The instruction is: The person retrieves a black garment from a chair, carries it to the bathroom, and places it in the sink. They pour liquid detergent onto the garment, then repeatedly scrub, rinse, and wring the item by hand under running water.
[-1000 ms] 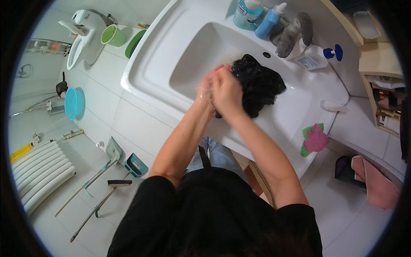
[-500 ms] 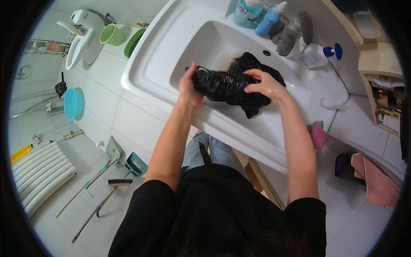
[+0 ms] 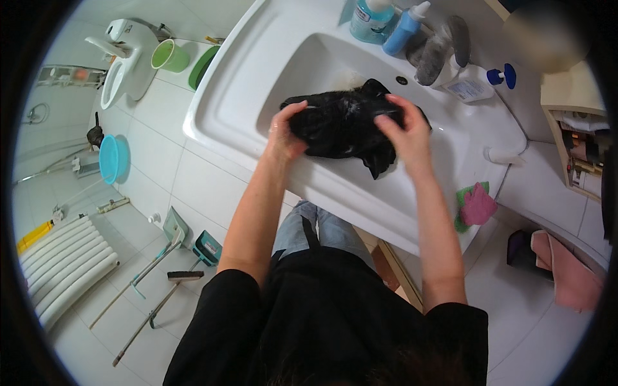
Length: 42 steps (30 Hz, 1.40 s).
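Note:
A wet, bunched black garment [image 3: 341,125] lies in the white sink basin [image 3: 302,71], with a little pale suds on its top. Its exact kind does not show. My left hand [image 3: 286,132] grips the left end, thumb on top and the other fingers partly hidden under the cloth. At the right part of the garment is my right hand [image 3: 412,132], slightly blurred, with cloth between thumb and fingers. One corner of the fabric hangs down toward the basin's near wall.
Along the sink's far edge stand a blue liquid bottle [image 3: 371,22], a blue squeeze bottle [image 3: 405,29], grey gloves [image 3: 441,51] and a white pump bottle [image 3: 470,83]. A pink cloth [image 3: 477,204] and green cloth [image 3: 462,222] lie on the right rim.
The garment is spread flatter and smoother between my hands. My right hand has shifted slightly, its thumb and fingers moving over the cloth; my left hand stays at the left end.

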Motion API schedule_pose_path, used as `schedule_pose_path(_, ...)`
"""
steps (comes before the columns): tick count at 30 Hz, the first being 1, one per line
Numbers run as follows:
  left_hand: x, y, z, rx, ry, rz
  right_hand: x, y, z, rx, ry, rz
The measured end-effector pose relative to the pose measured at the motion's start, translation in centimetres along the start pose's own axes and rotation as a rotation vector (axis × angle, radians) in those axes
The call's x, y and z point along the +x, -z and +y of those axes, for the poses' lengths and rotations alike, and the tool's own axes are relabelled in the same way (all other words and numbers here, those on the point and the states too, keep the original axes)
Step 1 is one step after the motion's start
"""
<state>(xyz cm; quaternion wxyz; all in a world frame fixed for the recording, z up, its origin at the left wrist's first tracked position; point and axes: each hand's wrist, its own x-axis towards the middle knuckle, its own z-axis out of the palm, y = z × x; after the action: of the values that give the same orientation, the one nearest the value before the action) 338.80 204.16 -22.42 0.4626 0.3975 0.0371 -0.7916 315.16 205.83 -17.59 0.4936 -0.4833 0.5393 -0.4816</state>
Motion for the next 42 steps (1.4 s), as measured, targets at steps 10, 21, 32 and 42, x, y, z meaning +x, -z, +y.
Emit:
schedule_pose_path(10, -1.8, -6.4, -7.7, -0.193, -0.010, -0.067, 2.9, -7.2, 1.6, -0.234, -0.075, 0.229)
schedule_pose_path(21, 0.0, -3.2, -7.5, -0.226, -0.150, -0.157, 5.3, -8.0, 4.8, -0.296, -0.055, 0.022)
schedule_pose_path(32, -1.1, -5.7, -7.1, -0.192, 0.123, -0.014, 1.9, -7.5, 5.4, -0.510, 0.321, 0.102)
schedule_pose_path(42, 0.3, -1.7, -4.2, -0.435, 0.096, -0.293, 0.5, 0.4, 3.5, -0.141, -0.039, -0.462)
